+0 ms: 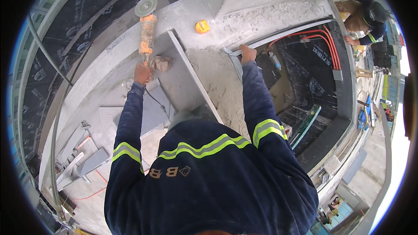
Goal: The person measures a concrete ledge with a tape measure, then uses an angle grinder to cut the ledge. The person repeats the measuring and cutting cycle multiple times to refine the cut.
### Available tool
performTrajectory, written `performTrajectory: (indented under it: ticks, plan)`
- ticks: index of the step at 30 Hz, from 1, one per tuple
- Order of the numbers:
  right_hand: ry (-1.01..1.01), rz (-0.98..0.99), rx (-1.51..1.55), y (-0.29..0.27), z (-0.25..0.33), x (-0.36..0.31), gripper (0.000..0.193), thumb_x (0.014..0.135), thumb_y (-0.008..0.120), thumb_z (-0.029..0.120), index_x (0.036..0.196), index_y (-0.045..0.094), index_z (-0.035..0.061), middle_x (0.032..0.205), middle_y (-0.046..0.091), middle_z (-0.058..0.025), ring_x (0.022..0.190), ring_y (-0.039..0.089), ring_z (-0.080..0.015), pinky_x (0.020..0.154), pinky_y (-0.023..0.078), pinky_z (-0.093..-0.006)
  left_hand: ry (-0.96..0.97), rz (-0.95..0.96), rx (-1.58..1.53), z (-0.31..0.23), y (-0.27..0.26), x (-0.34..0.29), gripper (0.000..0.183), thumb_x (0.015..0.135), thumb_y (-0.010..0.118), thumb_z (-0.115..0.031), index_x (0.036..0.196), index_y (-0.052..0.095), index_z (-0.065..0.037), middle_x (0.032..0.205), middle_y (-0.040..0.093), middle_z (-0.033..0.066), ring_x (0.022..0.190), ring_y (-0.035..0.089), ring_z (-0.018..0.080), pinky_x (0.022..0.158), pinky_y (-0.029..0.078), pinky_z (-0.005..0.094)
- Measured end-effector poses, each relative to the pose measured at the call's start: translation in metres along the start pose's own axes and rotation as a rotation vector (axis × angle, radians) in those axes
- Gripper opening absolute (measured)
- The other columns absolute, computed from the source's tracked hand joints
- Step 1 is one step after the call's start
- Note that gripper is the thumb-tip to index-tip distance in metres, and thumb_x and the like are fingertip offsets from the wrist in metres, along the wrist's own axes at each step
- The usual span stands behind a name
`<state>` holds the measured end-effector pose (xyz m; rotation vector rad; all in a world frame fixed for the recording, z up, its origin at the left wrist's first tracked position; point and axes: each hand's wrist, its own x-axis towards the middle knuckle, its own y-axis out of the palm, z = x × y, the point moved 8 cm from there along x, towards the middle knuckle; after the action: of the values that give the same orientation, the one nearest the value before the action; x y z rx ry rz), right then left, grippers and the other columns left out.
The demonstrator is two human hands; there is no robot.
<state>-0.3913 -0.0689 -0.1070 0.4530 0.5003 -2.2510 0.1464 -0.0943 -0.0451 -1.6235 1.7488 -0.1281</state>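
L. hand: closed round rear of orange grinder, disc pointing away, prob. for safety. R. hand: gripping near end of grey strip at pit edge, prob. steadying it. Yellow tape measure: on ledge, btwn both.

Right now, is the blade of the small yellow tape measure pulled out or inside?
Apparently inside: the small yellow tape measure lies on the grey concrete ledge, and no blade shows extended.
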Motion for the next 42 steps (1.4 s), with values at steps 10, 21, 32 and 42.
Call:
performTrajectory:
  ticks: [10, 21, 32, 42]
  plan:
    - [-0.132, -0.008, -0.222, 0.003, 0.010, -0.005, 0.045, 0.072, 0.068, 0.027, 0.087, 0.066, -0.0156, 0.084, 0.070, -0.0244, 0.080, 0.066, -0.0347, 0.077, 0.049, -0.0429, -0.040, -0.092, -0.036, 0.014, 0.000, 0.003, 0.015, 0.075, 0.071, -0.006, 0.068, 0.061, 0.003, 0.055, 0.060, 0.0120, 0.040, 0.058, 0.0217, 0.040, 0.043, 0.0381]
    - [0.033, 0.109, -0.170, 0.002, 0.032, -0.055, 0.061, 0.083, 0.071, 0.044, 0.104, 0.068, -0.0129, 0.091, 0.072, -0.0210, 0.085, 0.069, -0.0312, 0.077, 0.053, -0.0437, 0.052, -0.054, -0.029, 0.023, 0.008, 0.009, 0.013, 0.079, 0.069, -0.010, 0.079, 0.063, 0.001, 0.058, 0.061, 0.0113, 0.042, 0.059, 0.0209, 0.040, 0.042, 0.0381]
    - [-0.193, -0.992, -0.935, -0.373, 0.072, -0.279, 0.063, 0.078, 0.079, 0.041, 0.126, 0.057, 0.0066, 0.118, 0.062, -0.0199, 0.113, 0.058, -0.0409, 0.095, 0.049, -0.0526, 0.267, -0.037, 0.224, 0.108, 0.030, 0.081, 0.023, 0.079, 0.074, -0.017, 0.081, 0.062, 0.002, 0.072, 0.063, 0.0128, 0.063, 0.061, 0.0273, 0.059, 0.048, 0.0453]
    - [0.384, -0.674, -0.857, -0.551, -0.233, -0.405, 0.087, 0.068, 0.086, 0.051, 0.125, 0.058, -0.0068, 0.129, 0.051, -0.0386, 0.121, 0.053, -0.0531, 0.105, 0.046, -0.0502, 0.265, -0.017, 0.304, 0.085, 0.041, 0.078, 0.034, 0.077, 0.076, -0.023, 0.083, 0.065, 0.008, 0.074, 0.065, 0.0228, 0.070, 0.063, 0.0390, 0.066, 0.047, 0.0497]
